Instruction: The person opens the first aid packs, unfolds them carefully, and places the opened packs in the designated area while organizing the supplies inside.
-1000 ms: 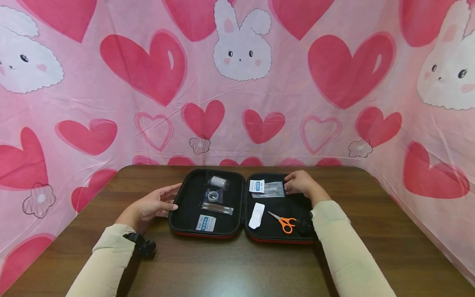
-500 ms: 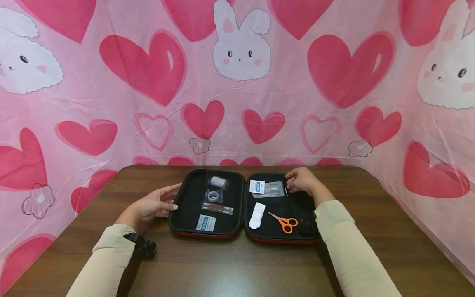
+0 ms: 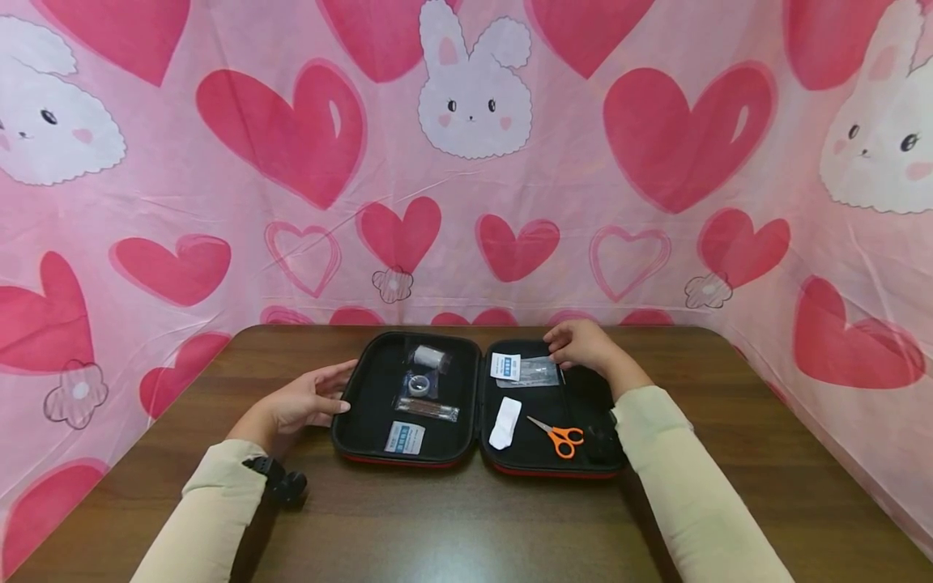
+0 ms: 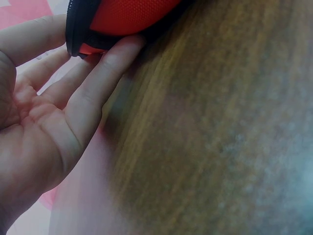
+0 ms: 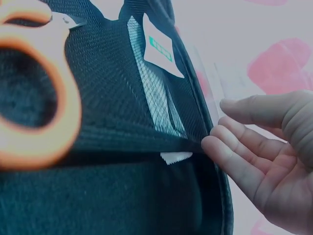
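A black-lined case with a red outer shell (image 3: 341, 437) lies unfolded on the table. My left hand (image 3: 302, 405) holds the left half's side edge, thumb at the rim; in the left wrist view its fingers reach under the red shell (image 4: 132, 17). My right hand (image 3: 583, 346) is at the right half's back edge. In the right wrist view, a fingertip touches the mesh pocket's edge by the rim, and the thumb stands apart. A clear packet (image 5: 154, 98) lies behind the mesh, its end poking out. A white-and-blue sachet (image 3: 505, 366) overlaps it.
Orange-handled scissors (image 3: 561, 437) and a folded white strip (image 3: 504, 423) lie in the right half. The left half has a bandage roll (image 3: 428, 356), a tape roll (image 3: 419, 385), a packet of thin sticks (image 3: 428, 409) and another sachet (image 3: 404, 438). A patterned cloth (image 3: 466, 243) hangs behind the table.
My right hand has shifted a little back and to the left along the case's back edge. A little more of the pocket's edge shows. The left hand has stayed still.
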Demonstrator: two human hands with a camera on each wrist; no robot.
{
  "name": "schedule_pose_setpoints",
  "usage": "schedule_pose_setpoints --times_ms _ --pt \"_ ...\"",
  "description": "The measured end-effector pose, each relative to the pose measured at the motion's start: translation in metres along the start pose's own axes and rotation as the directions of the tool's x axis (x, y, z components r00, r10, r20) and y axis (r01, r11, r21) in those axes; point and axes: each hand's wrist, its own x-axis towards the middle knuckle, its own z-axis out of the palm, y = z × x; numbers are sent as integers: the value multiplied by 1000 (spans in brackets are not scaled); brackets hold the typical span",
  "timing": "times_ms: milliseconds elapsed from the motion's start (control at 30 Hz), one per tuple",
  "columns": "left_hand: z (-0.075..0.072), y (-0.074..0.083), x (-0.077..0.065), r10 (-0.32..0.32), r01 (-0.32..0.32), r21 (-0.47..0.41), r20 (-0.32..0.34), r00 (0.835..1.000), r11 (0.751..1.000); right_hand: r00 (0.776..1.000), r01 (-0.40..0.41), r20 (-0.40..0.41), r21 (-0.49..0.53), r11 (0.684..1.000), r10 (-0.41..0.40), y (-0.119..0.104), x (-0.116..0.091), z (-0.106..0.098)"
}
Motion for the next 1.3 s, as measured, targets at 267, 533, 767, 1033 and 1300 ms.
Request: schedule_pose_setpoints --times_ms 267,533,767,1033,1300 --pt "1 2 2 0 0 23 -11 1000 1000 998 39 49 -6 999 -39 -9 8 11" --pt "1 4 4 -7 7 26 -18 1000 1000 999 45 8 -47 998 -44 -15 18 26" --pt "0 6 4 0 0 21 -7 1000 1000 998 58 -25 -77 995 -60 -12 25 39" --pt "1 4 2 -11 12 23 -18 1000 1000 998 54 -29 -137 989 -59 -12 31 52" --pt "-1 -1 1 -22 22 14 -24 999 1000 998 42 -45 -171 984 -50 -9 31 58"
